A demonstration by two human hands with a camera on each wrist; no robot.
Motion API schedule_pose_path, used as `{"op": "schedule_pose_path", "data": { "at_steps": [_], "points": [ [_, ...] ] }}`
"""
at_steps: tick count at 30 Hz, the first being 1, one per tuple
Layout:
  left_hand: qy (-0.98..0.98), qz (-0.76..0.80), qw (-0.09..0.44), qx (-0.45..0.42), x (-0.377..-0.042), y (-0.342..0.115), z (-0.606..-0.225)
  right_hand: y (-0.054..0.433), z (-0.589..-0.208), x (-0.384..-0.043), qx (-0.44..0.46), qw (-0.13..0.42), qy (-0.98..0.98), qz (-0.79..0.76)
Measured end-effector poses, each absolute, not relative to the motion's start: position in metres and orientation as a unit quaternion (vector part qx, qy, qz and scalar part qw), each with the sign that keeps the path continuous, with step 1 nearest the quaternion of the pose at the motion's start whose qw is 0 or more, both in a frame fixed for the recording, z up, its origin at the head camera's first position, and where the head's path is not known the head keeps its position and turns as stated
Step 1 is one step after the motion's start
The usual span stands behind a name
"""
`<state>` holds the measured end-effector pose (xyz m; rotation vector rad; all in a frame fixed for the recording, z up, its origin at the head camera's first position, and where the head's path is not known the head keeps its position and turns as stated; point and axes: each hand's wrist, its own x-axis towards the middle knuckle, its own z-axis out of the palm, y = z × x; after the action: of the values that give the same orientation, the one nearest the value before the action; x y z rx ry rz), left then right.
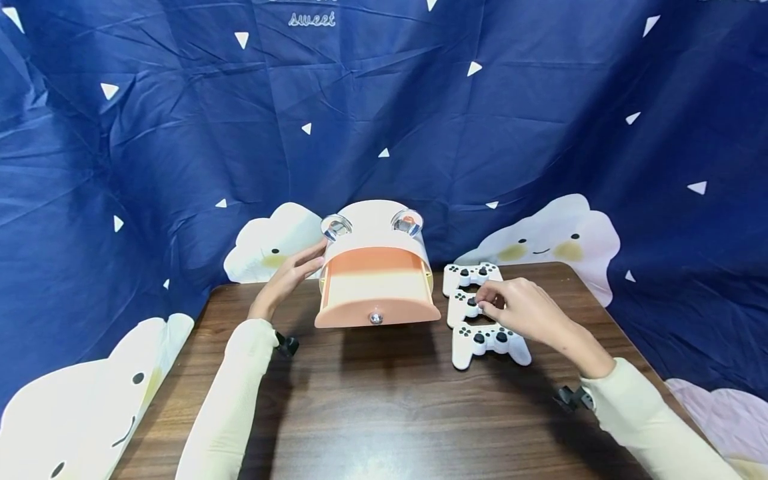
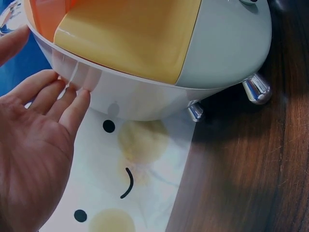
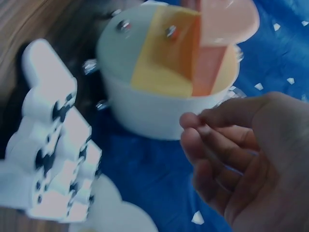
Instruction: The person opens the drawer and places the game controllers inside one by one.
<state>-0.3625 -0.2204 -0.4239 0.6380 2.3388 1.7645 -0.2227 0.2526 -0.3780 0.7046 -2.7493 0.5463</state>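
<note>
Pale sleeves (image 1: 225, 397) are nearest to the camera, over a brown table (image 1: 354, 393). At the far part of this table stands the white box (image 1: 377, 223), the biggest thing on it, and its top drawer (image 1: 399, 311) is pulled out toward the person. To the right of the box, three white controllers (image 1: 491, 339) lie in a close row, one behind the other. In my judgement, the box could tip forward or slide if something presses on the drawer, because this drawer hangs out in front and the left hand (image 1: 289, 277) only touches the side. Also the right hand (image 1: 528, 310), which is over the middle controller (image 1: 459, 309), could knock a neighbour, as the row leaves little room for it. About the fingers: those of the left hand are nearly straight, a little spread, and their fingertips (image 2: 85, 95) rest on the side of the box without taking hold of it. Those of the right hand are loosely curled, the thumb close to the other tips, and hold nothing; whether they brush the middle controller, I cannot tell. Smallest is the silver knob (image 1: 376, 319) on the drawer front.
</note>
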Motion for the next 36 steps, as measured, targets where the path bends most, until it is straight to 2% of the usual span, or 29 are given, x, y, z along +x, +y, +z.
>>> {"op": "schedule_pose_path", "data": {
  "at_steps": [10, 17, 24, 27, 31, 34, 36],
  "points": [
    [0.772, 0.596, 0.077, 0.209, -0.364, -0.221, -0.423, 0.274, -0.407, -0.248, 0.306, 0.016, -0.933, 0.189],
    [0.774, 0.593, 0.074, 0.208, -0.365, -0.221, -0.425, 0.277, -0.431, -0.259, 0.311, -0.070, -0.933, 0.166],
    [0.767, 0.600, 0.082, 0.212, -0.363, -0.220, -0.425, 0.273, -0.450, -0.260, 0.312, -0.122, -0.927, 0.167],
    [0.770, 0.597, 0.080, 0.212, -0.363, -0.221, -0.425, 0.278, -0.466, -0.269, 0.328, -0.111, -0.925, 0.157],
    [0.777, 0.589, 0.075, 0.208, -0.363, -0.221, -0.425, 0.291, -0.503, -0.292, 0.351, -0.054, -0.930, 0.095],
    [0.776, 0.591, 0.076, 0.208, -0.363, -0.221, -0.425, 0.290, -0.505, -0.294, 0.343, -0.051, -0.935, 0.072],
    [0.776, 0.592, 0.078, 0.206, -0.363, -0.222, -0.425, 0.282, -0.492, -0.287, 0.331, -0.068, -0.938, 0.075]
  ]
}}
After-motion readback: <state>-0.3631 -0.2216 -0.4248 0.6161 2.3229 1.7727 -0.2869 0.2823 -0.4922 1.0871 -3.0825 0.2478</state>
